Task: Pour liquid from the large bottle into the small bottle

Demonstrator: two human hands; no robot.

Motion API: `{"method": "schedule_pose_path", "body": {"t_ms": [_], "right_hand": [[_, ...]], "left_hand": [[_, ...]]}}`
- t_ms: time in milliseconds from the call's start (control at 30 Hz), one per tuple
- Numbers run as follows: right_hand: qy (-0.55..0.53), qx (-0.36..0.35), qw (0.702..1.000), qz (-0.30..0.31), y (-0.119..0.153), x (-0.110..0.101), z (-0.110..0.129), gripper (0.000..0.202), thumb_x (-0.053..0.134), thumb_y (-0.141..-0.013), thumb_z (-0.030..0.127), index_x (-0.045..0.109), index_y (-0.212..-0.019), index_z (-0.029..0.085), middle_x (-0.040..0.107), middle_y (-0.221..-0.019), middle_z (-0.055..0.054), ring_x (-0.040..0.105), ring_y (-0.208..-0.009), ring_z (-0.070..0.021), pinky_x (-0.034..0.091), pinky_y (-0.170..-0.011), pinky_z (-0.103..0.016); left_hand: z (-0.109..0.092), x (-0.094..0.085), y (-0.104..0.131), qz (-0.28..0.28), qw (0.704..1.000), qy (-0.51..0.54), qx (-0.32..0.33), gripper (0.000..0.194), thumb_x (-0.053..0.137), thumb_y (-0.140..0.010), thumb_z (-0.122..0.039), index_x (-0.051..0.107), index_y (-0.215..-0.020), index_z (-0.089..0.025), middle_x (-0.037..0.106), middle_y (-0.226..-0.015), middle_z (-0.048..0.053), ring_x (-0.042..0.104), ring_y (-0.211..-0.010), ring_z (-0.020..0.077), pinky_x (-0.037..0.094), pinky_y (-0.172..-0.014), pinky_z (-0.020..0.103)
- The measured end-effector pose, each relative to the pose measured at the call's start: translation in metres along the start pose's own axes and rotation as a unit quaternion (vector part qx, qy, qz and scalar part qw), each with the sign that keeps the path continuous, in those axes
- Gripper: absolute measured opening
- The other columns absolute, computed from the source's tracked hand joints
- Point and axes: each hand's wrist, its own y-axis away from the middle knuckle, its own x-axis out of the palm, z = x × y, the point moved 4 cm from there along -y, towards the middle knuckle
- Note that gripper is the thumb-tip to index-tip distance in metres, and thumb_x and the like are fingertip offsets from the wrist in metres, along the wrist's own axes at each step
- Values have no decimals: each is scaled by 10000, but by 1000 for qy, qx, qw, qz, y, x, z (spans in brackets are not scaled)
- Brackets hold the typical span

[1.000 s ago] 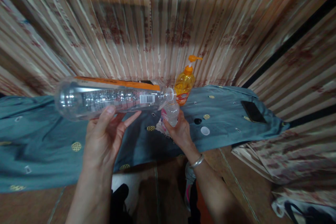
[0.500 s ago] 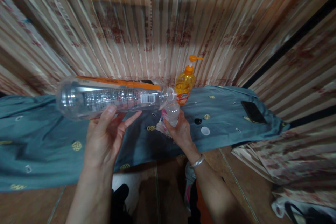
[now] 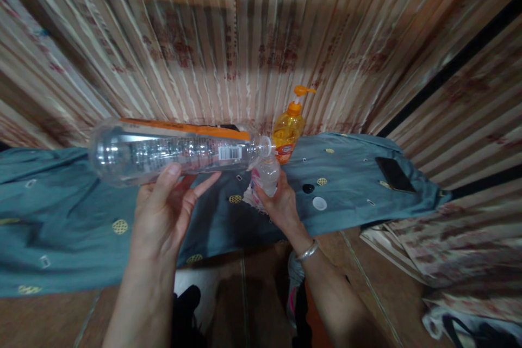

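Observation:
My left hand [image 3: 165, 206] grips a large clear plastic bottle [image 3: 183, 152] from below, thumb on the near side and index finger stretched along it. The bottle lies nearly level, its orange-edged label and barcode showing, its open neck pointing right. Right at that neck is the mouth of a small clear plastic bottle [image 3: 267, 174] with a pink and white label, held by my right hand [image 3: 281, 201]. The small bottle tilts slightly. Whether the two mouths touch, I cannot tell. Just behind stands a pump bottle [image 3: 286, 133] of yellow liquid with an orange pump.
A green patterned cloth [image 3: 346, 163] covers the low surface. On it, right of my hand, lie a black cap [image 3: 308, 188], a white cap [image 3: 319, 204] and a dark phone [image 3: 395, 174]. A pleated curtain [image 3: 228, 38] hangs behind. A shoe [image 3: 295, 277] shows on the tiled floor.

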Motion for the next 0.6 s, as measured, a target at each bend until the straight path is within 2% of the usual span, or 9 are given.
{"method": "schedule_pose_path", "body": {"t_ms": [200, 367, 600], "right_hand": [[-3, 4, 1000, 1, 0, 0, 1, 570, 698, -780, 342, 501, -1282, 157, 737, -1057, -105, 725, -946, -267, 579, -806, -362], [6, 8, 1000, 7, 0, 0, 0, 596, 708, -780, 335, 489, -1298, 137, 730, -1076, -120, 719, -972, -274, 575, -827, -366], [13, 1, 1000, 4, 0, 0, -1, 583, 708, -788, 355, 496, -1289, 143, 734, -1055, -110, 725, -950, -266, 581, -802, -345]], "left_hand": [[0, 1, 0, 7, 1000, 6, 1, 136, 812, -667, -201, 685, -713, -216, 728, -814, -4, 689, -912, 249, 639, -784, 537], [0, 1, 0, 12, 1000, 5, 6, 128, 807, -683, -215, 701, -754, -210, 738, -851, 6, 690, -931, 258, 646, -767, 535], [-1, 2, 1, 9, 1000, 0, 2, 155, 831, -649, -210, 701, -734, -213, 734, -821, -6, 690, -931, 253, 647, -764, 525]]}}
